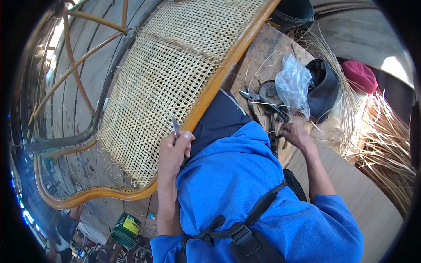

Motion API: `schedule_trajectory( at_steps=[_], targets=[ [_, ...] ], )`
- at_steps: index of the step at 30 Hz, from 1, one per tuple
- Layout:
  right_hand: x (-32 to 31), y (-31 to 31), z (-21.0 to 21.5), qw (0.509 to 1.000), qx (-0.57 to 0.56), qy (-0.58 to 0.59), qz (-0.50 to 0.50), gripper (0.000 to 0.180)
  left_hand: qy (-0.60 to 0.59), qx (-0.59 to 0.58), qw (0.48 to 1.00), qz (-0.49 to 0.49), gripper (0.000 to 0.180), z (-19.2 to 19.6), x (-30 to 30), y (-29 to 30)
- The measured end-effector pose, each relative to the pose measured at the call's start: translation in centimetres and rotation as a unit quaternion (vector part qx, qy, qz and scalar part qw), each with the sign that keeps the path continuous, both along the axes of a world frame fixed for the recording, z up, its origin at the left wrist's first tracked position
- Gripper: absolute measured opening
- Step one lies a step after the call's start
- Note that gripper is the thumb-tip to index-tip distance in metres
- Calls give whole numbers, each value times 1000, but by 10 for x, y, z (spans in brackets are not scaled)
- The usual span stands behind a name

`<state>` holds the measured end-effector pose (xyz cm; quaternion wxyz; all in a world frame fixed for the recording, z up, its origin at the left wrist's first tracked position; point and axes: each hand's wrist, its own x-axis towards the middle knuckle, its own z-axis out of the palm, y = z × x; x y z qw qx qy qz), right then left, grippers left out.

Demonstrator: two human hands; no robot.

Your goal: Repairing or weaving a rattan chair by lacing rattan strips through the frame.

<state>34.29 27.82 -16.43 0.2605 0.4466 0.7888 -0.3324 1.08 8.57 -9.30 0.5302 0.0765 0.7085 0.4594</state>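
A chair frame of bent, varnished wood [210,94] lies across my lap. It carries an open-weave cane panel [153,79] with ragged ends along its lower edge. My left hand [172,153] is closed around a small knife [175,125], its narrow blade pointing up over the weave by the wooden rail. To the right, my right hand [297,133] reaches down among tools on the wooden bench. Its fingers are bent together at a dark piece, which I cannot make out. Pruning shears [258,100] with dark handles lie just beyond it.
A crumpled clear plastic bag [293,83] leans against a black container [323,87]. Loose cane strands [386,144] heap at the right, near a dark red cap [359,76]. A dark bucket [293,13] stands far back. A green bucket [126,230] sits lower left.
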Motion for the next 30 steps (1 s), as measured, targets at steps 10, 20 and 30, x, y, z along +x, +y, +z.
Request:
schedule_trajectory(
  at_steps=[10,20,30],
  targets=[
    [1,-45,-2,954,112,86,-263,24,23,-84,988,-124,20,-23,24,18],
    [115,-95,-56,962,128,-63,-231,24,5,-78,988,-130,20,-33,25,25],
    [72,-54,6,794,-118,214,-557,15,-2,-62,990,-127,21,-28,22,24]
  ],
)
